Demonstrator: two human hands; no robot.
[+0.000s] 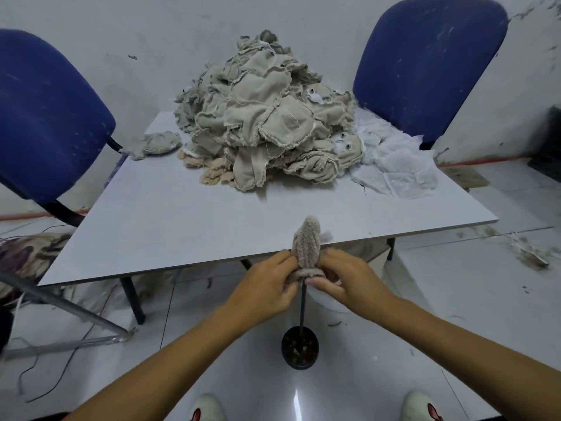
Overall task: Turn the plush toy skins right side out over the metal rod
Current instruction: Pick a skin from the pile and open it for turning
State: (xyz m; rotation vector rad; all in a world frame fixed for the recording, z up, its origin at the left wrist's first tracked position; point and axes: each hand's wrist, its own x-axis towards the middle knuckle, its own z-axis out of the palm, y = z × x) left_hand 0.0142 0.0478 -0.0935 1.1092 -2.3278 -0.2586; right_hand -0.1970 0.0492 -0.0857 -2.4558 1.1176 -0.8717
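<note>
Just off the table's [188,226] near edge, your left hand [267,287] and right hand [346,282] pinch the rolled hem of a plush skin [306,243] capping the metal rod [302,308], where uneven pulling could tilt the rod or snag the fabric.

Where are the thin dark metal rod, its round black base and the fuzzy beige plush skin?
Thin dark metal rod [302,308], head view: bare shaft below the hands.
Round black base [300,347], head view: top face.
Fuzzy beige plush skin [306,241], head view: furry upper part above the fingers.
</note>
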